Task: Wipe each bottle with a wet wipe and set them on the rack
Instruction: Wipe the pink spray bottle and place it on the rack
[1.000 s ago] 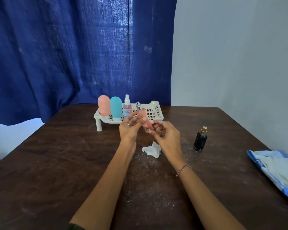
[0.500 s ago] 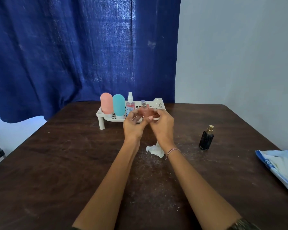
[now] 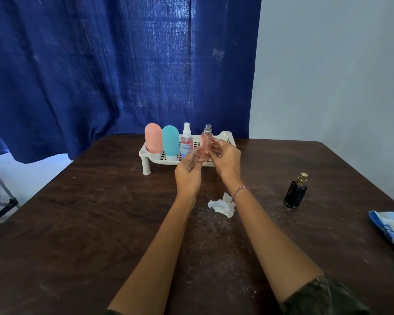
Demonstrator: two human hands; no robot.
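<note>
Pink spray bottle (image 3: 207,143), upright on white rack (image 3: 144,153) just R of clear spray bottle (image 3: 186,143), w/ left hand (image 3: 188,176) & right hand (image 3: 228,162) fingertips at its sides; gripping or released, can't tell.

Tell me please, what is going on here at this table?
A person is setting bottles on a white rack. The left hand and the right hand pinch a slim pink spray bottle upright at the rack, beside a pink bottle, a teal bottle and a clear spray bottle standing there. Whether it rests on the rack yet is unclear. A crumpled wipe lies near the wrists. A dark bottle stands on the table, apart.
</note>
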